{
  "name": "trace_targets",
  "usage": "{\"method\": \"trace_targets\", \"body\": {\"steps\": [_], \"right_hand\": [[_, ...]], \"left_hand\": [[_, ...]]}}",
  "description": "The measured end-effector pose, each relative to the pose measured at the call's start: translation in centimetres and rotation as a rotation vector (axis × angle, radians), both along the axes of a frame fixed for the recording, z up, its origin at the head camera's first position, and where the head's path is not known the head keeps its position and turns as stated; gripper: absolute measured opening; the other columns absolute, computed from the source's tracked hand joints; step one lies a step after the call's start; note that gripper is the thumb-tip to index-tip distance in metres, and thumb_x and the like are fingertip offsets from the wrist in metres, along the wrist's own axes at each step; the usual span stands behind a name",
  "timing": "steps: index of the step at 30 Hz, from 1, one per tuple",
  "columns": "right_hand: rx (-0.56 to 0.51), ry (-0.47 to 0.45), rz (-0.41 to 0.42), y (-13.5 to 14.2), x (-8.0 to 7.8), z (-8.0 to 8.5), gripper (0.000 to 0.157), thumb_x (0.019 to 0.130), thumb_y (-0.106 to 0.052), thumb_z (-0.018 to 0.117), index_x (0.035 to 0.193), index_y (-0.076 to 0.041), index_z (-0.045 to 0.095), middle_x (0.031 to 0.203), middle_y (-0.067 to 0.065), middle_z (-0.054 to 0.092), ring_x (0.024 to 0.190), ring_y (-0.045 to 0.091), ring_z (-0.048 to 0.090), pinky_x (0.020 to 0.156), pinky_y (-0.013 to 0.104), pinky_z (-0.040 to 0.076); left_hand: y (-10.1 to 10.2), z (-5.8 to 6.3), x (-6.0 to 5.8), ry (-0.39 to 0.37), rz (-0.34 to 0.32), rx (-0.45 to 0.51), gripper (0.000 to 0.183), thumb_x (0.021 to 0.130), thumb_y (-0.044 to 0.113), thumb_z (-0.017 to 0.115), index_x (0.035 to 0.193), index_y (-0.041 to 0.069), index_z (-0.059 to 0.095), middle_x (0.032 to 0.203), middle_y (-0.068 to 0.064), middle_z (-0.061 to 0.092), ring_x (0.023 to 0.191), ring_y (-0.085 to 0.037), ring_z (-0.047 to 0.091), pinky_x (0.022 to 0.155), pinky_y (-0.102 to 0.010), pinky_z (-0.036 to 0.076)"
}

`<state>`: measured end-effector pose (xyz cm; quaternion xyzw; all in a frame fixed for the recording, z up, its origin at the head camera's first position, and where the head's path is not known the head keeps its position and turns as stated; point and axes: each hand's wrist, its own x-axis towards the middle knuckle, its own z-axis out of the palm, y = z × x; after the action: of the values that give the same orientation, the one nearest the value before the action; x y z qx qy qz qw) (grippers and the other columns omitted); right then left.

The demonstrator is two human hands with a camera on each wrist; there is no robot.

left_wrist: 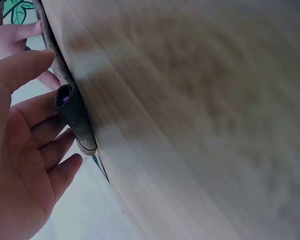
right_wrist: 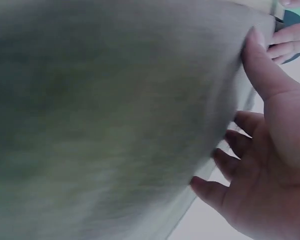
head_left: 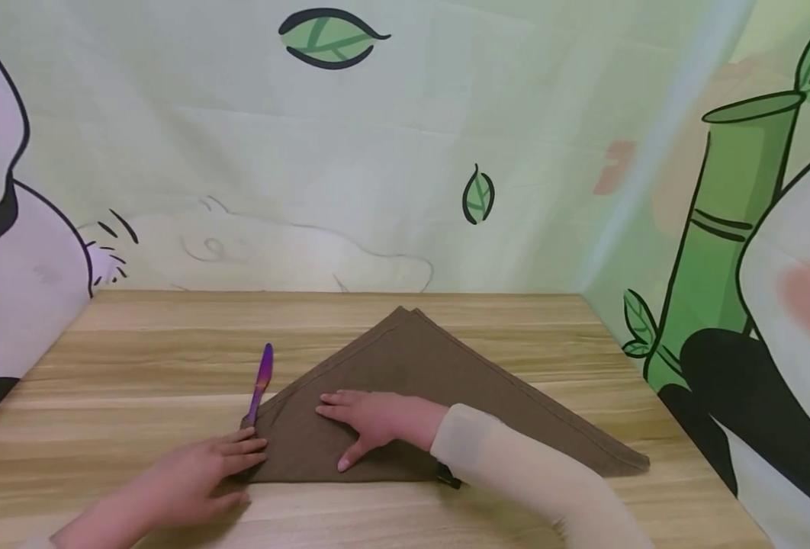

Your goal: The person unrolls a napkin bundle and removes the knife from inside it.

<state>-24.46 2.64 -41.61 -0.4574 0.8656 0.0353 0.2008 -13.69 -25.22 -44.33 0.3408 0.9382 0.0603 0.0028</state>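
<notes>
A brown cloth [head_left: 412, 396], folded into a triangle, lies flat at the middle of the wooden worktop [head_left: 137, 366], its long edge parallel to the near edge and its apex toward the far edge. The right hand [head_left: 371, 423] presses flat on the cloth near its left corner, fingers straight and spread, gripping nothing. The left hand [head_left: 199, 476] rests on the worktop, fingers extended and touching that left corner, holding nothing. A purple knife [head_left: 259, 383] lies just beside the cloth's left sloping edge, its lower end at the corner.
</notes>
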Motion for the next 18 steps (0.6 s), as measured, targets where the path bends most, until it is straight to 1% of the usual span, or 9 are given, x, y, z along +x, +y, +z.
{"method": "trace_targets", "body": {"steps": [4, 7, 9, 12, 14, 16, 18], "right_hand": [[-0.027, -0.045, -0.011, 0.8, 0.0, -0.3, 0.089, 0.093, -0.048, 0.071, 0.163, -0.016, 0.027, 0.174, 0.002, 0.019, 0.162, 0.023, 0.018, 0.132, 0.031, 0.019], [-0.035, -0.046, -0.013, 1.0, 0.1, -0.4, 0.089, 0.093, -0.048, 0.071, 0.163, -0.016, 0.027, 0.174, 0.002, 0.02, 0.162, 0.023, 0.018, 0.132, 0.03, 0.019], [-0.037, -0.044, -0.016, 1.0, 0.1, -0.4, 0.089, 0.093, -0.048, 0.071, 0.164, -0.017, 0.027, 0.174, 0.002, 0.019, 0.162, 0.023, 0.018, 0.132, 0.03, 0.019], [-0.042, -0.048, -0.02, 1.0, 0.2, -0.4, 0.089, 0.093, -0.047, 0.071, 0.164, -0.016, 0.027, 0.174, 0.002, 0.019, 0.162, 0.023, 0.017, 0.132, 0.03, 0.019], [-0.046, -0.054, -0.023, 1.0, 0.2, -0.5, 0.088, 0.094, -0.047, 0.071, 0.164, -0.016, 0.026, 0.174, 0.002, 0.019, 0.162, 0.023, 0.017, 0.132, 0.031, 0.019], [-0.047, -0.058, -0.024, 1.0, 0.2, -0.5, 0.088, 0.094, -0.047, 0.071, 0.164, -0.016, 0.026, 0.174, 0.003, 0.019, 0.162, 0.023, 0.017, 0.132, 0.031, 0.019], [-0.048, -0.064, -0.027, 1.0, 0.2, -0.5, 0.088, 0.094, -0.046, 0.071, 0.164, -0.016, 0.026, 0.174, 0.003, 0.018, 0.162, 0.024, 0.016, 0.133, 0.032, 0.019]], "left_hand": [[-0.5, -0.2, 0.1, 0.005, 0.011, -0.002, 0.052, 0.089, 0.043, 0.075, 0.131, 0.012, 0.07, 0.139, -0.009, 0.068, 0.13, -0.036, 0.062, 0.097, -0.047, 0.059], [-0.9, -0.3, 0.3, 0.016, 0.025, -0.003, 0.052, 0.089, 0.042, 0.076, 0.131, 0.014, 0.07, 0.139, -0.008, 0.068, 0.128, -0.035, 0.063, 0.096, -0.047, 0.059], [-1.3, -0.4, 0.5, 0.038, 0.037, -0.002, 0.052, 0.088, 0.043, 0.077, 0.131, 0.015, 0.071, 0.139, -0.007, 0.068, 0.126, -0.035, 0.065, 0.094, -0.046, 0.06], [-1.8, -0.3, 0.7, 0.097, 0.054, 0.005, 0.051, 0.085, 0.043, 0.079, 0.128, 0.015, 0.072, 0.137, -0.006, 0.069, 0.122, -0.034, 0.067, 0.091, -0.046, 0.061], [-2.0, -0.2, 0.9, 0.114, 0.072, 0.01, 0.051, 0.085, 0.043, 0.079, 0.126, 0.014, 0.073, 0.136, -0.007, 0.07, 0.12, -0.033, 0.069, 0.089, -0.046, 0.061], [-2.3, -0.1, 1.0, 0.107, 0.09, 0.012, 0.051, 0.085, 0.044, 0.079, 0.125, 0.013, 0.073, 0.136, -0.007, 0.07, 0.119, -0.033, 0.069, 0.089, -0.046, 0.061], [-2.6, 0.0, 1.1, 0.069, 0.112, 0.007, 0.051, 0.086, 0.044, 0.078, 0.126, 0.013, 0.073, 0.137, -0.009, 0.069, 0.119, -0.034, 0.069, 0.09, -0.047, 0.061]]}}
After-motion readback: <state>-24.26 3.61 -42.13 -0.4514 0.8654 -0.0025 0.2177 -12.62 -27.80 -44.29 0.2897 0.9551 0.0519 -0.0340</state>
